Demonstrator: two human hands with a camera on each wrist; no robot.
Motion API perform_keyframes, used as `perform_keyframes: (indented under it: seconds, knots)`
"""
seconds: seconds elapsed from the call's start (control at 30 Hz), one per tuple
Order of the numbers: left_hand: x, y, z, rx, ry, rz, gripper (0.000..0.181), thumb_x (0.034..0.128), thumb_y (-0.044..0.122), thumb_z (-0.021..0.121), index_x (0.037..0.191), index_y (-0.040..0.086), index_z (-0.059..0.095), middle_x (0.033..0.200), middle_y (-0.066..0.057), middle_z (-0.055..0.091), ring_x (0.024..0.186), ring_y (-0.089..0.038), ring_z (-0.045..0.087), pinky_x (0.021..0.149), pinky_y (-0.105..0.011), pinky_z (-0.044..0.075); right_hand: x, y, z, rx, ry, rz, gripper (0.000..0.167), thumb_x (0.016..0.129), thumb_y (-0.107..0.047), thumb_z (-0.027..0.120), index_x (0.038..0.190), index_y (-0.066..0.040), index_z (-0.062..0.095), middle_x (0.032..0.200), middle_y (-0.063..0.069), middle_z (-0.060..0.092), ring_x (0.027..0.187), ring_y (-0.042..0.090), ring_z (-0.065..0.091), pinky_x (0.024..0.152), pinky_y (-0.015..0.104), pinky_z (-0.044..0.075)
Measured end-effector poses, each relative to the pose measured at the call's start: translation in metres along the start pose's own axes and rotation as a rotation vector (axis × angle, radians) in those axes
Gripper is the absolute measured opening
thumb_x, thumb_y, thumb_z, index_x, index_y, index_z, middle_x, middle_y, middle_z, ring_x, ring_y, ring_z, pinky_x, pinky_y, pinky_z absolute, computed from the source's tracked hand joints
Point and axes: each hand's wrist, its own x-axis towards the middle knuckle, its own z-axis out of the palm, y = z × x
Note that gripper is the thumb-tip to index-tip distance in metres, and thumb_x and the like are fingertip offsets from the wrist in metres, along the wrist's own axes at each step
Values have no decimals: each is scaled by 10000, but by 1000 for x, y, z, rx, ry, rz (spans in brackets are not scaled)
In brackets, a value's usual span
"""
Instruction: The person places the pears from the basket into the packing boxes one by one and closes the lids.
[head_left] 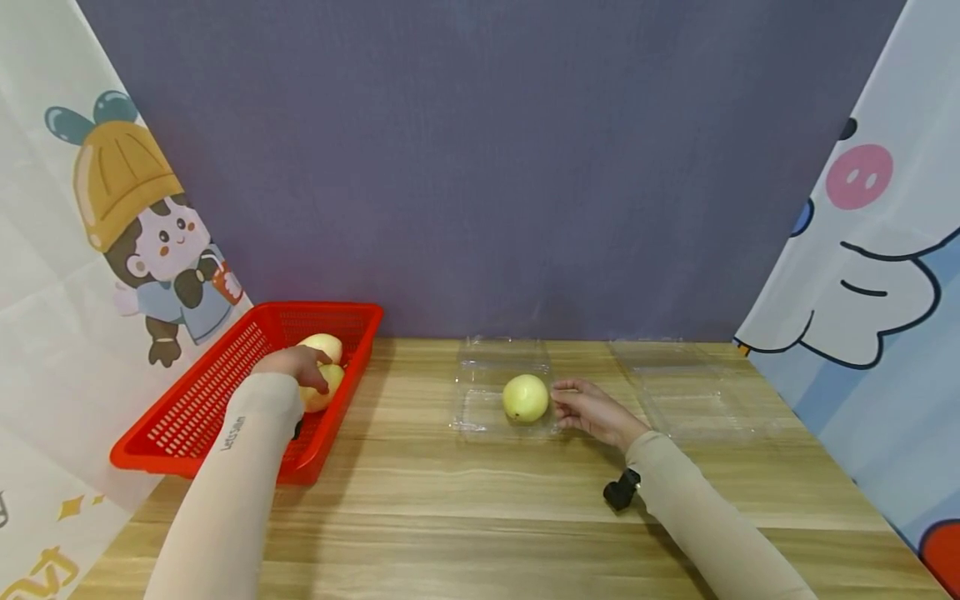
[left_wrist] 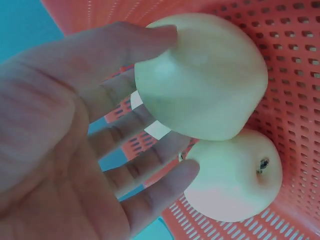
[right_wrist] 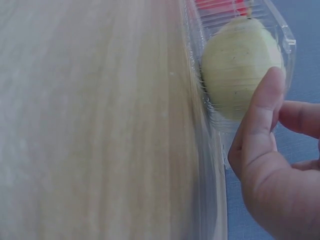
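Note:
Inside the red basket (head_left: 318,454), two pale yellow pears lie together. My left hand (head_left: 288,365) reaches in over them; the left wrist view has its thumb on one pear (left_wrist: 215,75), fingers passing behind that fruit, and the little fingertip by the other pear (left_wrist: 225,180). Another pear (head_left: 526,398) sits in a clear plastic container (head_left: 476,408) at the middle of the table. Beside that container's right end, my right hand (head_left: 596,412) has loosely bent fingers at the wall, in front of the pear (right_wrist: 237,60) in the right wrist view.
A second clear container (head_left: 697,404) stands open on the right of the wooden table (head_left: 450,525). Behind the table rises a grey-blue panel (head_left: 487,167), with printed cartoon sheets at both sides. A small black device is strapped at my right wrist.

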Motion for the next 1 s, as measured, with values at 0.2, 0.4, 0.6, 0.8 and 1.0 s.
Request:
perform_keyframes:
  seconds: [0.2,0.4,0.6,0.8,1.0]
  knots:
    - [-3,-2,2,-110,19,-98,779,787,216,813,1487,166,475,1348,-274,380,1082,-426,434,696,-460,555,0,0,0,-5,-2,-1,479,1052,-95,489,1415,110,253,883,70,537,732,105,534,643,226,531]
    - [-5,-4,4,-111,28,-123,709,736,281,871,1344,92,560,1196,-205,458,1025,-369,481,686,-419,558,-1,0,1,-4,2,-3,475,1053,-93,485,1413,114,254,878,70,538,726,107,531,636,225,527]
    - [-6,-5,4,-89,6,-74,783,747,302,868,1418,86,529,1229,-205,471,1052,-357,471,704,-380,550,0,0,1,-7,-1,-1,473,1054,-89,479,1413,116,250,878,70,536,728,109,527,634,226,522]
    - [-2,-8,3,-94,-62,-67,825,800,317,814,1495,93,430,1269,-247,380,1086,-382,429,743,-394,536,0,1,0,-12,1,-1,464,1052,-95,485,1406,106,262,877,70,538,726,112,526,634,227,522]
    - [4,-13,1,-148,-132,-65,943,808,326,818,1575,141,300,1432,-289,271,1211,-410,330,853,-419,502,1,1,0,-15,11,5,449,1051,-96,487,1403,91,281,875,73,543,721,114,531,631,227,523]
